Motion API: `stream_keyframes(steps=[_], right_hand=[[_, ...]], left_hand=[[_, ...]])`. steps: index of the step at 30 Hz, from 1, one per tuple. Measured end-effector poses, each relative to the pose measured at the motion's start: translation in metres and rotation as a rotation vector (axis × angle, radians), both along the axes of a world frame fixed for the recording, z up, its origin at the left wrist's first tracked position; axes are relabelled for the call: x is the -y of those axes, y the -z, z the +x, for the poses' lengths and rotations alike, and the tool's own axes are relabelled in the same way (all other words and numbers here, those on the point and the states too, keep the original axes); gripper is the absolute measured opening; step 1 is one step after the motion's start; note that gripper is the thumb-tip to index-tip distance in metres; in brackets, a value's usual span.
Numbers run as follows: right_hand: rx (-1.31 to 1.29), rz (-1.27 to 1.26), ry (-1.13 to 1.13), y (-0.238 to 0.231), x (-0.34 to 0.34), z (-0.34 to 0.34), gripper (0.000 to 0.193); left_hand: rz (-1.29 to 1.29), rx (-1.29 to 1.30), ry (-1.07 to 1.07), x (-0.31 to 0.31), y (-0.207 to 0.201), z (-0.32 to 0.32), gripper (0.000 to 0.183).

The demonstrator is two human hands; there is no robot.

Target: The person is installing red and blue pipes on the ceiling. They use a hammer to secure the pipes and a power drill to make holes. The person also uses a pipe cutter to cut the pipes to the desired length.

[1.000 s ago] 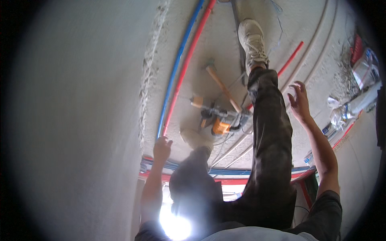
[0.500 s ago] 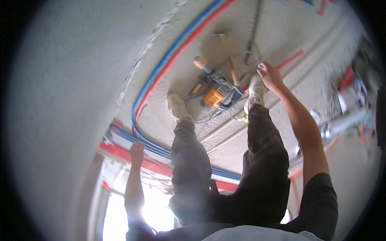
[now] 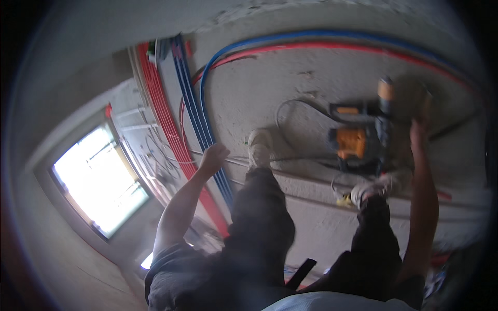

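Note:
My left hand (image 3: 213, 158) is over the blue pipes, fingers curled closed; whatever they may hold is too small to make out. My right hand (image 3: 418, 133) reaches out on the far right, blurred, its fingers unclear. It overlaps a hammer (image 3: 427, 106) with a wooden handle in the view; whether it touches the handle I cannot tell. Just left of that hand lies an orange and black power drill (image 3: 351, 143) with a dark cord (image 3: 282, 122) curving off it. My two shoes (image 3: 259, 147) stand on the concrete, the right one close to the drill.
Bundled blue pipes (image 3: 193, 98) and red pipes (image 3: 162, 103) run along the floor at left. A single blue pipe (image 3: 290, 36) and a red pipe (image 3: 321, 46) arc past the drill along the wall. Thin conduits (image 3: 306, 201) cross near my feet. A bright window (image 3: 101, 179) is at left.
The whole view has turned, swinging the drill and hammer to the right and bringing the window fully into sight. My left hand has come up and inward; my right hand now appears farther right.

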State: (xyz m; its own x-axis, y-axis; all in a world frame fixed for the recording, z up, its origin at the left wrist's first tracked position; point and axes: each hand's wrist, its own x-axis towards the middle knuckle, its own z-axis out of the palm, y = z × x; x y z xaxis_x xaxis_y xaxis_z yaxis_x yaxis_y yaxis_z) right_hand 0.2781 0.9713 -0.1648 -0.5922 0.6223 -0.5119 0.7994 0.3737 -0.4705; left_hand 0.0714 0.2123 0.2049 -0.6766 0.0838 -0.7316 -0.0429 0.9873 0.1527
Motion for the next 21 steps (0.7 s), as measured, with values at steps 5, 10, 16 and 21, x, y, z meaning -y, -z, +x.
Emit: stream_keyframes(steps=[5,10,16,21], right_hand=[[-0.211,0.401,-0.261,-0.048,-0.053,-0.012,0.027],[-0.216,-0.055,-0.307,-0.18,0.077,-0.149,0.021],[-0.196,-0.05,-1.043,-0.261,0.304,-0.27,0.035],[-0.312,0.201,-1.414,-0.253,0.446,-0.281,0.043]], left_hand=[[0.01,-0.319,-0.298,0.059,0.105,0.062,0.02],[0.07,-0.652,-0.601,0.074,0.171,0.051,0.014],[0.453,-0.955,-0.42,0.07,0.222,0.017,0.007],[0.282,-1.094,-0.393,0.128,0.229,0.049,0.016]])
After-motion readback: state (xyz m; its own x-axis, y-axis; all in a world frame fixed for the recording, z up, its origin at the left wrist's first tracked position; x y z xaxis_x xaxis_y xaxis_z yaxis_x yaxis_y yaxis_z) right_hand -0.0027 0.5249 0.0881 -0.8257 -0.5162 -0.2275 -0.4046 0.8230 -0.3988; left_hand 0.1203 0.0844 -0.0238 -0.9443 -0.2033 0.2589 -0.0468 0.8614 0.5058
